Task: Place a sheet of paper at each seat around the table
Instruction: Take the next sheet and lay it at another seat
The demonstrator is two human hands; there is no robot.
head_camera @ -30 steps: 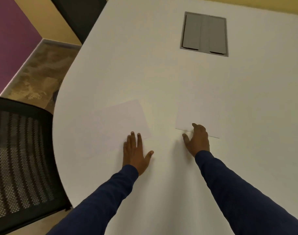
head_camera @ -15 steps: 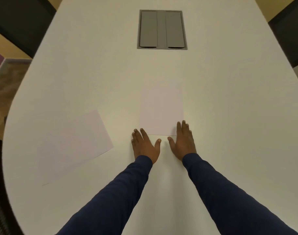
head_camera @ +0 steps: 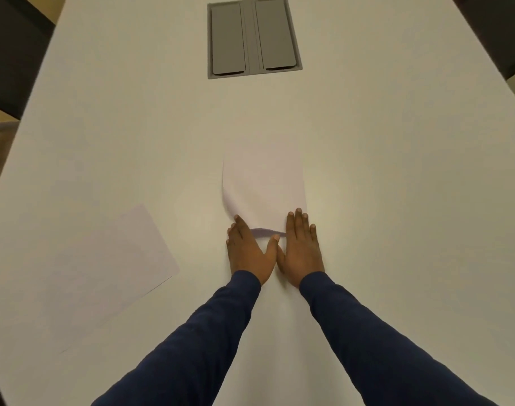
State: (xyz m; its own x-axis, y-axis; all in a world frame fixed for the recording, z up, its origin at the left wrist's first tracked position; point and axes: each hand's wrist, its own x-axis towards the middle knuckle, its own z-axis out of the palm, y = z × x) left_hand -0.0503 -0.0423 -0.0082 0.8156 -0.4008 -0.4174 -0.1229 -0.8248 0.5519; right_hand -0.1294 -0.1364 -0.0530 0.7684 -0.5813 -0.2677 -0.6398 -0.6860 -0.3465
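Both flat, open hands, left hand (head_camera: 247, 250) and right hand (head_camera: 301, 247), are pressing a buckling sheet (head_camera: 265, 183) against the bench (head_camera: 396, 171).

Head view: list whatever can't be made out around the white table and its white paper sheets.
- Head view, chairs: only dark corners and show, cut by the frame edges, so the seat count is unknown.
- Bowed white paper sheet: its near corners are hidden under the left hand and right hand.
- Flat white paper sheet: any print is too faint to tell.
- Grey hatch: lids closed, contents hidden.
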